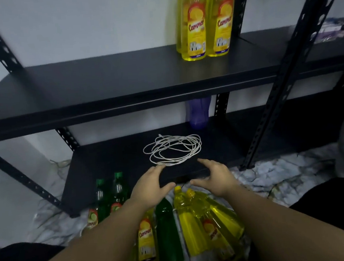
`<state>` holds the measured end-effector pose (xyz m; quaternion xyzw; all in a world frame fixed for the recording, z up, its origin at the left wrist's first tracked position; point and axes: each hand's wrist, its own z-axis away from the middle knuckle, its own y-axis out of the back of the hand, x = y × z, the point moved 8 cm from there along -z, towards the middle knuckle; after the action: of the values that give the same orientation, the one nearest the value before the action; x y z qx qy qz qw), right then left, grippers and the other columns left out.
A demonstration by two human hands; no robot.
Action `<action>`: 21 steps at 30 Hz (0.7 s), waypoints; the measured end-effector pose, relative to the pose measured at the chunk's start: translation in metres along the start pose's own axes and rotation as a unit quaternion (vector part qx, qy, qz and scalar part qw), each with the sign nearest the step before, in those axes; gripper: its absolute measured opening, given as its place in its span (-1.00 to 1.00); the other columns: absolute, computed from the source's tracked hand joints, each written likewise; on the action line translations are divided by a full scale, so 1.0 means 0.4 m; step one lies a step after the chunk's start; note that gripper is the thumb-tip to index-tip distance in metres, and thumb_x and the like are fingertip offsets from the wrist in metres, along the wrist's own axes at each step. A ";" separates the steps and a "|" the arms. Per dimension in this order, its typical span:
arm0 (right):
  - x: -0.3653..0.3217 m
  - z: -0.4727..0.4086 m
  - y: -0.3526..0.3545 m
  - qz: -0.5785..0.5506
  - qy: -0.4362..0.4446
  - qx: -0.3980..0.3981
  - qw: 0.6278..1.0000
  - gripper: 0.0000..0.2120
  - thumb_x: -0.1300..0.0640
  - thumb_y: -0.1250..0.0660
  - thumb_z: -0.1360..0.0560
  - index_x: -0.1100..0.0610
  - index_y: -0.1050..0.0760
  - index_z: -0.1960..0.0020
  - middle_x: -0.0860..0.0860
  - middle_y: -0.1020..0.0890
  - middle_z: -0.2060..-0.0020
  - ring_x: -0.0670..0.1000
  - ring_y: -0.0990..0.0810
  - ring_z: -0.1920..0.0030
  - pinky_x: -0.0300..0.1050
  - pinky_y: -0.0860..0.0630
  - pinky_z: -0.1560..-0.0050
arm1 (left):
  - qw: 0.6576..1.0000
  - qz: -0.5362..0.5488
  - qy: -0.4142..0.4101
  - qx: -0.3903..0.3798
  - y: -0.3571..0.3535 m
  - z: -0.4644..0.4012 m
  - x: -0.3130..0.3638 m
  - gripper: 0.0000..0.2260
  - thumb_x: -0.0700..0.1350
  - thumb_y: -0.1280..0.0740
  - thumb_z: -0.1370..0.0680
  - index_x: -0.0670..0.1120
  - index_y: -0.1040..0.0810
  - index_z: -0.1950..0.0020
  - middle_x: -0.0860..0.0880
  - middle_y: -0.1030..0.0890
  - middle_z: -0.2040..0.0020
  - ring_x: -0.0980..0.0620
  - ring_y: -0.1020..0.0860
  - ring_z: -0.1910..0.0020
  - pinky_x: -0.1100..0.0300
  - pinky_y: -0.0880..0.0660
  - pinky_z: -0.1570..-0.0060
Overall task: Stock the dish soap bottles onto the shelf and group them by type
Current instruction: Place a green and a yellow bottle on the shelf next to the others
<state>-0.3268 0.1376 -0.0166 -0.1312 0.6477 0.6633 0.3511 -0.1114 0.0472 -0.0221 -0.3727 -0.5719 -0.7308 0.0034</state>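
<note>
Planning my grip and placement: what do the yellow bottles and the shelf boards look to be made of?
Yellow bottles on the shelf: clear glossy plastic, it seems; the yellow liquid shows through and the walls carry highlights, with printed paper or film labels. Shelf board: matte black, smooth, no glare; painted metal or laminate, I cannot tell which. Uprights: perforated black metal, likely.
</note>
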 end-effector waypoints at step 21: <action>0.320 -0.065 -0.384 0.004 -0.203 -0.149 0.968 -0.20 -0.31 -0.63 -0.22 -0.03 -0.54 -0.37 -0.03 -0.69 -0.13 0.02 -0.65 -0.08 -0.02 -0.62 -0.10 | 0.950 0.016 0.236 -0.203 -0.466 -0.071 -0.373 -0.13 0.25 -0.42 -0.54 -0.11 -0.06 -0.64 -0.25 -0.51 -0.40 -0.23 -0.59 -0.26 -0.05 -0.60 -0.14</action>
<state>-0.3284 0.1378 -0.2184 -0.0418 0.4575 0.7662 0.4493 -0.0997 0.0251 -0.2612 -0.1912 -0.3881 -0.8985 0.0739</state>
